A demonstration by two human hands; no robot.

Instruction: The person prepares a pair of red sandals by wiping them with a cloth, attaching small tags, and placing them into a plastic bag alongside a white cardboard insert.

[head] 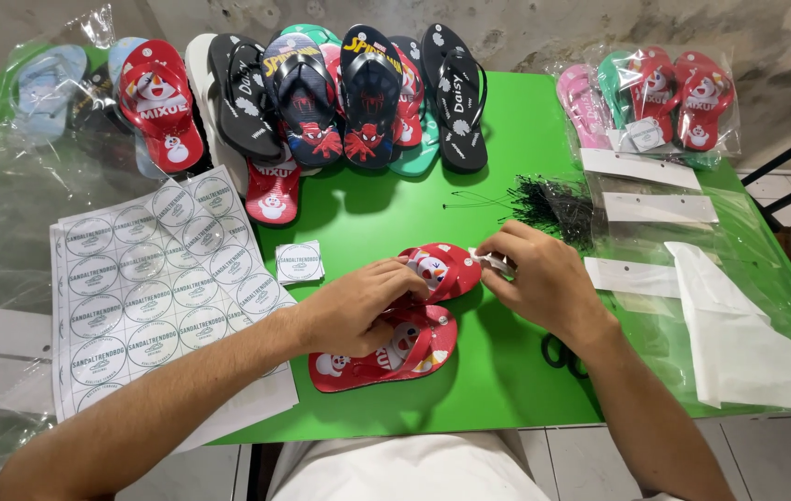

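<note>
A sticker sheet [159, 278] lies at the left of the green surface [497, 371], overhanging the near edge. A single cut sticker [300, 262] lies just beside it. The left hand [363, 306] is pressed down on a pair of red sandals [414, 315], its fingers curled over the straps, a closed grip on the pair. The sandals are stacked, one on the other, near the middle of the surface and close to its near edge. Their long axis runs diagonally, from near-left to far-right; which end is the toe cannot be told. They are red with a white cartoon snowman print and red straps. The right hand [544, 274] is pinched shut on a small white tag [491, 261] at the far-right tip of the upper sandal. Bare green room is left beyond the sandals up to a row of sandals [358, 93] along the far edge, and a narrow strip toward the near edge. A heap of black ties [558, 204] lies just beyond the right hand. At the right, bagged sandals [664, 102], white cards [641, 167] and clear bags [739, 343] crowd the surface.
</note>
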